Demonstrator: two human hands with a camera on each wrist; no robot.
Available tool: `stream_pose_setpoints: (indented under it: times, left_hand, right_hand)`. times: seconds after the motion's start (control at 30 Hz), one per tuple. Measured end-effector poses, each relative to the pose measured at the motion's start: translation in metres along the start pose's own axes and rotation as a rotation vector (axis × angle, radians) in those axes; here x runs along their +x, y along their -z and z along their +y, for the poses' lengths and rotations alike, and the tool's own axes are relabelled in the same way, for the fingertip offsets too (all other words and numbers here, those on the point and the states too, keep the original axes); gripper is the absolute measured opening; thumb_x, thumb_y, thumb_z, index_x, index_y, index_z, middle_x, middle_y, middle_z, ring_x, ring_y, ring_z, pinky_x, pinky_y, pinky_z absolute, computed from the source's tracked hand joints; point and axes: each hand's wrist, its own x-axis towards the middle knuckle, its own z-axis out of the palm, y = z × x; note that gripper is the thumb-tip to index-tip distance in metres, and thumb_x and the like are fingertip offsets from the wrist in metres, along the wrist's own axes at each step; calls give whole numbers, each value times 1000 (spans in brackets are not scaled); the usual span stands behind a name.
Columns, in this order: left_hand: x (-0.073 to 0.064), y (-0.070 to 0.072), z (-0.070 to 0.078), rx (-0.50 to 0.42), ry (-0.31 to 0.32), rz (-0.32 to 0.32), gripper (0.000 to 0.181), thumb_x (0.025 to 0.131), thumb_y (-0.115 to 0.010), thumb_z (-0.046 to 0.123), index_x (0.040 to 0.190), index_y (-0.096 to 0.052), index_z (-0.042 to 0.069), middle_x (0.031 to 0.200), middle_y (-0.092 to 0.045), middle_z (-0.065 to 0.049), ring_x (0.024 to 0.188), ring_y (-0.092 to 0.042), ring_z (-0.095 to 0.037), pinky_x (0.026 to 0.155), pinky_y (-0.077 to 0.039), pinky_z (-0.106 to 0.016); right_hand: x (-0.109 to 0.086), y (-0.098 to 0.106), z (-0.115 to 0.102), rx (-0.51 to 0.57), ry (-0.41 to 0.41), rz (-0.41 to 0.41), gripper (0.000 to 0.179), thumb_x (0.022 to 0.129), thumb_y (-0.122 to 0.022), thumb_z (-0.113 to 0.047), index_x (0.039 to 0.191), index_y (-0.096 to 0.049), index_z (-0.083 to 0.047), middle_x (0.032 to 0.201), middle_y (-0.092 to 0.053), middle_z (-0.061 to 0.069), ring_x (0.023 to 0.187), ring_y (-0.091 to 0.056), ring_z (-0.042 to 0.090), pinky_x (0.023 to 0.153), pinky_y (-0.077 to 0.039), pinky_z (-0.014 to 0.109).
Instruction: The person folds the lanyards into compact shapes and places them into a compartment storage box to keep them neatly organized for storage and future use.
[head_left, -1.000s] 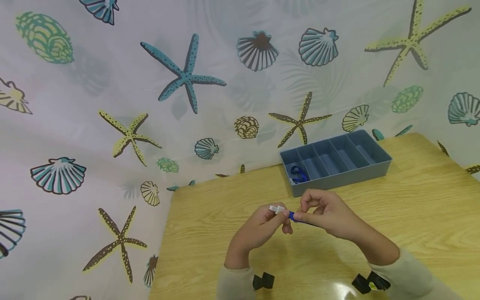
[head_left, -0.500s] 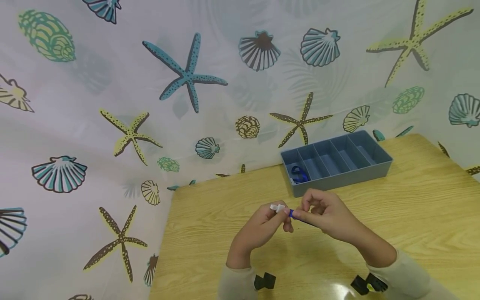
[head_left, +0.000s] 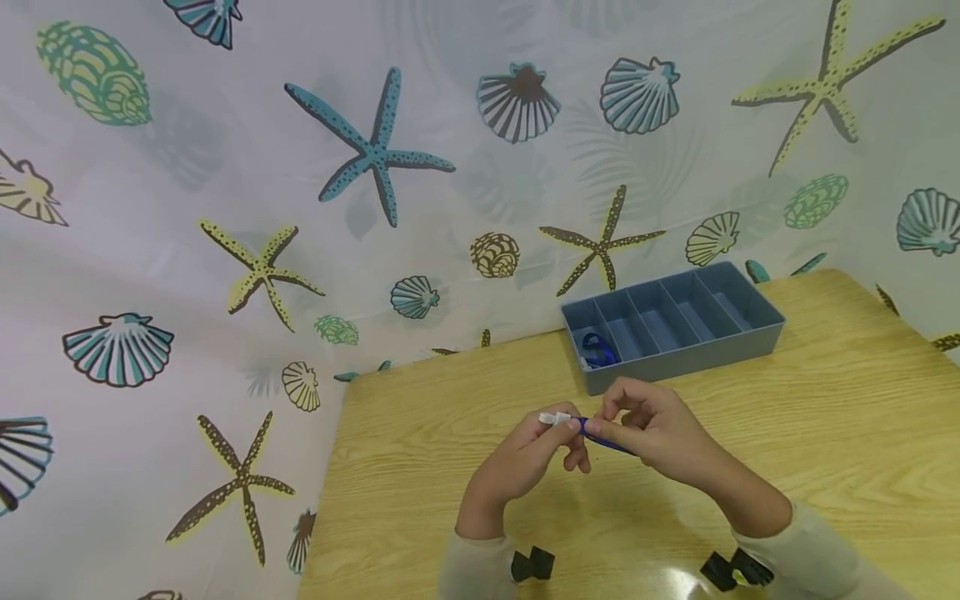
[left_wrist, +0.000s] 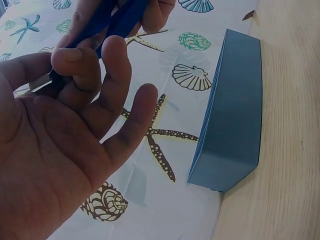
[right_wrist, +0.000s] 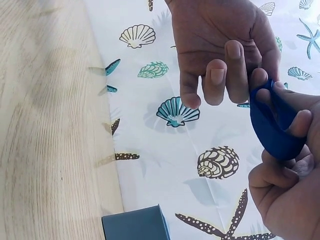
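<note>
Left hand (head_left: 517, 454) clamped: thumb and index pinch the blue strap (head_left: 611, 444) at its white clip (head_left: 553, 418). Clip pokes out past that grip, to the side away from the right hand. Other left fingers loosely bent, off the strap, spread apart in the left wrist view. Right hand (head_left: 663, 429) also clamped: thumb and fingers pinch the blue part just beside the left grip, fingers bent. Right wrist view has the blue part bowed into a loop at the right fingers; exact finger contact inside it, cannot tell. Strap is up in the air between both hands, above the surface (head_left: 420, 433), well in from its left edge and just short of the tray's near left corner. Tray (head_left: 690, 358) is grey-blue, five compartments in a row, sits along the back edge of the surface, right of that edge's middle, well apart from the back right corner. Slightly skewed in view, long side towards the person. Leftmost compartment holds a looped blue band (head_left: 598, 348) with a small pale bit at its near end. Curtain (head_left: 465, 75) with shells and starfish hangs behind the back edge and past the left edge. Both forearms in pale sleeves (head_left: 474, 567), black blocks (head_left: 532, 565) at each cuff.
</note>
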Motion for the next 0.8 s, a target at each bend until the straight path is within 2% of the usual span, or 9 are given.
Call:
stream_pose_setpoints:
  times: [0.03, 0.07, 0.2, 0.27, 0.3, 0.37, 0.47, 0.8]
  left_hand:
    - [0, 0, 0, 3, 5, 2, 40, 117, -37, 28, 93, -54, 1, 76, -49, -7, 81, -69, -11, 94, -53, -29]
    - [0, 0, 1, 5, 8, 3, 40, 117, -37, 27, 93, -54, 1, 76, -49, -7, 81, -70, -17, 94, -54, -30]
    - [-1, 1, 2, 4, 21, 7, 36, 116, -42, 26, 93, -55, 1, 77, -47, -6, 80, -69, -21, 92, -59, -34]
    - [-1, 2, 3, 8, 31, 10, 37, 116, -41, 27, 95, -56, 1, 77, -48, -6, 81, -69, -25, 94, -58, -34]
    - [-1, 2, 3, 10, 39, 11, 38, 116, -39, 28, 96, -57, 1, 77, -49, -5, 81, -69, -20, 95, -57, -34]
    - [-1, 2, 3, 17, 56, 13, 42, 115, -35, 31, 97, -58, 1, 78, -50, -5, 81, -69, -20, 99, -53, -33]
    - [0, 3, 1, 25, 79, 15, 46, 114, -30, 32, 99, -60, 1, 78, -51, -4, 80, -70, -14, 102, -49, -33]
    - [2, 2, 1, 67, 84, 40, 44, 114, -31, 25, 93, -62, 1, 71, -51, -4, 77, -72, -13, 99, -55, -33]
  right_hand:
    - [0, 0, 0, -12, -7, 6, 18, 98, -77, -12, 93, -60, -16, 76, -58, -1, 44, -38, 2, 38, -34, 25]
    - [0, 0, 1, -23, -12, 12, 17, 98, -78, -13, 95, -62, -17, 77, -59, -1, 44, -38, 2, 38, -35, 26]
    - [0, 0, 3, -44, -19, 5, 12, 98, -78, -16, 97, -67, -20, 91, -70, 0, 44, -37, 3, 39, -36, 27]
    - [0, 1, 3, -55, -24, 2, 10, 98, -78, -17, 97, -70, -21, 95, -72, 1, 44, -36, 3, 39, -36, 27]
    - [0, 1, 2, -62, -27, 2, 9, 98, -79, -17, 97, -71, -21, 95, -73, 2, 44, -36, 3, 40, -35, 27]
    - [0, 2, 1, -78, -31, 5, 7, 97, -79, -18, 97, -73, -22, 94, -73, 2, 45, -36, 4, 40, -35, 27]
    - [0, 2, 0, -98, -33, 12, 5, 97, -80, -19, 97, -77, -23, 92, -75, 0, 46, -37, 5, 41, -35, 27]
    - [0, 1, 2, -131, 51, 28, 10, 95, -81, -14, 98, -81, -23, 90, -78, -5, 45, -35, 5, 41, -34, 26]
